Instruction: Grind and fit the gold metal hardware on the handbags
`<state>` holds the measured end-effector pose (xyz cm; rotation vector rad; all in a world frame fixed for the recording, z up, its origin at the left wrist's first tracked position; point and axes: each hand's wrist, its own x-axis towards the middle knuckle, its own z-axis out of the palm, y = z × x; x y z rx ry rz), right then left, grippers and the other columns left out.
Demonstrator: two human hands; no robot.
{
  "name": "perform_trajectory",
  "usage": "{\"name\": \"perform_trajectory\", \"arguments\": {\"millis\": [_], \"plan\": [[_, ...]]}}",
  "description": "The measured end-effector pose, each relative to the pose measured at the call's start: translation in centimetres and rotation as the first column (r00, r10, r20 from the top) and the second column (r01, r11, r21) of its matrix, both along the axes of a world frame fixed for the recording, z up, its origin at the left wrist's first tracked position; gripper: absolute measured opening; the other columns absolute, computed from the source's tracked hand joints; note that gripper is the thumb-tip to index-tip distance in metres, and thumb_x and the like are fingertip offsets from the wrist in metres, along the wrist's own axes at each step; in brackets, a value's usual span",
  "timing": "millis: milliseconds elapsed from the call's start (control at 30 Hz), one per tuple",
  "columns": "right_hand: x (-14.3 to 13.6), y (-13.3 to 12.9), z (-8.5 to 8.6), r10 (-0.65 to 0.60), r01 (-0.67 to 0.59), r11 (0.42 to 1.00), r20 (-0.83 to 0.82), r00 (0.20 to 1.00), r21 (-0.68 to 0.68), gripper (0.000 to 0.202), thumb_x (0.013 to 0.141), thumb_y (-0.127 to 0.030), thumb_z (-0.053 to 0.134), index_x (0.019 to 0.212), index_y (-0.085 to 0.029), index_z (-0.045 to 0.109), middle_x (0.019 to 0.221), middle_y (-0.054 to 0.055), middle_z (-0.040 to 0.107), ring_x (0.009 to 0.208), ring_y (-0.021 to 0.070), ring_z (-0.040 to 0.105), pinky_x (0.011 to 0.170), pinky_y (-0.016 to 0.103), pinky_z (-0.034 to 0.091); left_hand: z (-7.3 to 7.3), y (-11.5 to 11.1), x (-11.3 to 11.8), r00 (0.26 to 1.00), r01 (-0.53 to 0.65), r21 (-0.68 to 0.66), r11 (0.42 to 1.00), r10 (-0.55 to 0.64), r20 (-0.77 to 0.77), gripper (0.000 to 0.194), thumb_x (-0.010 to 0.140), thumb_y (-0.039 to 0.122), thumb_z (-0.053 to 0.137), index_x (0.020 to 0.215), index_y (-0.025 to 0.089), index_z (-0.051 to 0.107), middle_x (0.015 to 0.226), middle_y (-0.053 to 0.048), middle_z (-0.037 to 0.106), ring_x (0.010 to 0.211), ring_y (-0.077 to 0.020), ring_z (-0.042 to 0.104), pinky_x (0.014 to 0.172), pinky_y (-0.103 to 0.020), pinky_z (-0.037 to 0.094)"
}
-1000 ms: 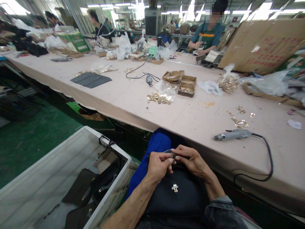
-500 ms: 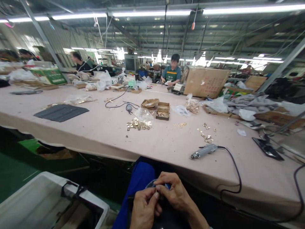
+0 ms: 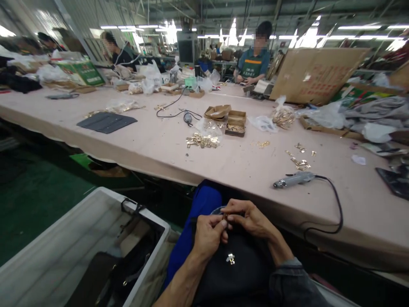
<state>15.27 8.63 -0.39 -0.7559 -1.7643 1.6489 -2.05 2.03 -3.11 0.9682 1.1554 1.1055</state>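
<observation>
A black bag (image 3: pixel 246 264) lies across my lap, and a gold-coloured metal clasp (image 3: pixel 230 259) shows on its face. Over the bag's far part, my left hand (image 3: pixel 207 234) and my right hand (image 3: pixel 251 217) meet, fingertips nearly touching. Both are closed in a pinch around a small brownish-gold metal piece (image 3: pixel 225 217), mostly hidden by the fingers. Its exact kind is too small to make out.
A grey electric screwdriver (image 3: pixel 293 180) with a black cord lies near the table's (image 3: pixel 233 166) front edge. Gold metal fittings (image 3: pixel 202 140) are piled beside a small cardboard box (image 3: pixel 235 123). A white bin (image 3: pixel 96 200) holding dark bags stands at left. A co-worker (image 3: pixel 254 59) sits opposite.
The view has tilted down and turned left, so more of the bag and its clasp shows. My hands stay together at the small piece.
</observation>
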Motion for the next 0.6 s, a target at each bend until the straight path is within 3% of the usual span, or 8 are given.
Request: {"name": "perform_trajectory", "arguments": {"millis": [167, 333, 433, 500, 533, 567, 600], "plan": [[0.3, 0.4, 0.0, 0.013, -0.015, 0.999, 0.030, 0.999, 0.045, 0.028, 0.092, -0.039, 0.072, 0.109, -0.017, 0.078, 0.093, 0.005, 0.063, 0.078, 0.0148, 0.063, 0.070, 0.027, 0.051, -0.4, -0.1, -0.1, 1.000, 0.008, -0.003, 1.000, -0.008, 0.025, 0.034, 0.087, 0.040, 0.071, 0.082, 0.007, 0.078, 0.053, -0.003, 0.063, 0.041, -0.0103, 0.053, 0.045, -0.021, 0.046], [-0.3, 0.3, -0.3, 0.042, -0.042, 0.999, 0.005, 0.999, 0.006, 0.029, 0.093, -0.039, 0.072, 0.113, -0.019, 0.077, 0.093, 0.004, 0.062, 0.075, 0.0143, 0.063, 0.069, 0.028, 0.050, -0.8, -0.1, -0.1, 0.998, -0.019, -0.034, 0.999, 0.022, 0.065, 0.037, 0.087, 0.043, 0.071, 0.081, 0.007, 0.077, 0.057, -0.006, 0.065, 0.043, -0.0111, 0.055, 0.046, -0.021, 0.047], [0.2, 0.2, 0.3, -0.006, -0.007, 0.994, 0.118, 0.993, 0.112, 0.031, 0.092, -0.040, 0.071, 0.116, -0.020, 0.076, 0.095, 0.005, 0.065, 0.083, 0.0170, 0.063, 0.076, 0.030, 0.051, -0.4, -0.1, -0.1, 0.999, -0.041, -0.018, 0.999, 0.041, 0.007, 0.035, 0.086, 0.041, 0.070, 0.078, 0.008, 0.077, 0.050, -0.003, 0.060, 0.039, -0.0098, 0.049, 0.042, -0.020, 0.043], [1.7, 0.7, 0.7, -0.184, 0.145, 0.968, 0.188, 0.965, 0.203, 0.042, 0.091, -0.044, 0.071, 0.126, -0.020, 0.071, 0.092, 0.005, 0.066, 0.082, 0.0180, 0.063, 0.076, 0.031, 0.051, -0.1, -0.1, 0.0, 0.998, -0.040, -0.007, 0.999, 0.040, -0.044, 0.035, 0.087, 0.041, 0.068, 0.077, 0.008, 0.077, 0.047, -0.002, 0.058, 0.037, -0.0092, 0.047, 0.041, -0.019, 0.039], [2.9, 1.2, 0.9, -0.339, 0.285, 0.925, 0.208, 0.918, 0.251, 0.050, 0.090, -0.047, 0.070, 0.132, -0.019, 0.067, 0.090, 0.004, 0.066, 0.078, 0.0182, 0.062, 0.074, 0.032, 0.051, 0.0, -0.1, 0.0, 0.997, -0.038, -0.005, 0.999, 0.037, -0.061, 0.035, 0.087, 0.042, 0.068, 0.077, 0.009, 0.077, 0.046, -0.002, 0.058, 0.037, -0.0093, 0.046, 0.042, -0.019, 0.038], [4.3, 1.9, 1.0, -0.526, 0.452, 0.837, 0.225, 0.820, 0.309, 0.056, 0.090, -0.051, 0.069, 0.135, -0.018, 0.064, 0.087, 0.004, 0.066, 0.074, 0.0188, 0.062, 0.072, 0.033, 0.052, 0.0, -0.1, 0.0, 0.997, -0.034, -0.009, 0.999, 0.033, -0.073, 0.036, 0.087, 0.043, 0.068, 0.077, 0.010, 0.077, 0.046, -0.002, 0.058, 0.037, -0.0095, 0.047, 0.042, -0.019, 0.037], [5.9, 2.8, 1.2, -0.712, 0.611, 0.695, 0.240, 0.660, 0.380, 0.059, 0.090, -0.055, 0.066, 0.135, -0.016, 0.064, 0.084, 0.005, 0.066, 0.071, 0.0201, 0.062, 0.072, 0.034, 0.052, -0.1, -0.1, 0.0, 0.997, -0.030, -0.015, 0.999, 0.028, -0.077, 0.037, 0.087, 0.044, 0.068, 0.077, 0.010, 0.077, 0.045, -0.002, 0.057, 0.037, -0.0097, 0.046, 0.042, -0.019, 0.036]]}}
